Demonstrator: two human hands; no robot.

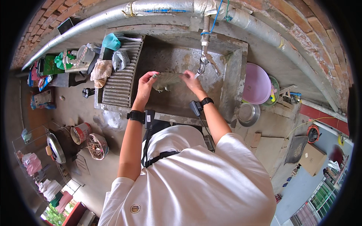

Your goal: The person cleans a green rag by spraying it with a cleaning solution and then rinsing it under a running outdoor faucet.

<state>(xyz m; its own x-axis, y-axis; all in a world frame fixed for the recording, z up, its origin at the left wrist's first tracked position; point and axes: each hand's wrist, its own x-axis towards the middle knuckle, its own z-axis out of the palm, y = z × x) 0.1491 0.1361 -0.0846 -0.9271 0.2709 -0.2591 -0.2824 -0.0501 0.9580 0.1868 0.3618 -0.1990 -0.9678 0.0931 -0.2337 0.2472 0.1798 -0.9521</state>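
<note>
Over the basin of a concrete sink [181, 98], both hands hold a thin, greyish-green, see-through piece of material [170, 77] between them. My left hand [146, 84] pinches its left end, where a small green bit shows at the fingertips. At the right end, the thumb and fingers of my right hand [193, 82] are closed on it. Its lower left edge hangs down, ragged and pale. What it is exactly cannot be told. The metal tap [203, 60] stands just beyond my right hand, its spout near the fingers.
Left of the basin is a ribbed concrete washboard [120, 84] with a turquoise cup [111, 41], a plastic bag [120, 60] and a beige cloth [101, 70]. A pink basin [256, 83] and a metal bowl [249, 114] are at the right. A wrapped pipe [167, 6] runs behind.
</note>
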